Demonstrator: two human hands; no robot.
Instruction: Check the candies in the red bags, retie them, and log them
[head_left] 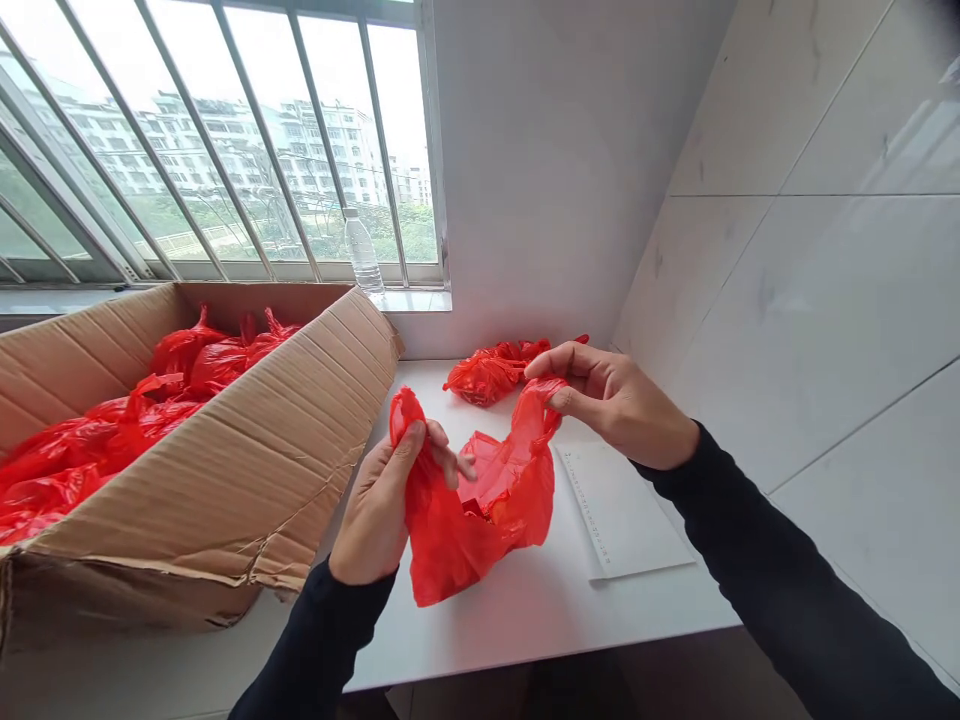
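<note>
Right of the cardboard box, over the table, I hold a red plastic bag by its top, left hand pinching one side between its fingers, right hand the other.

Daylit by the window beyond the left grip; overexposed there, softly reflective on tiles to its right.
</note>
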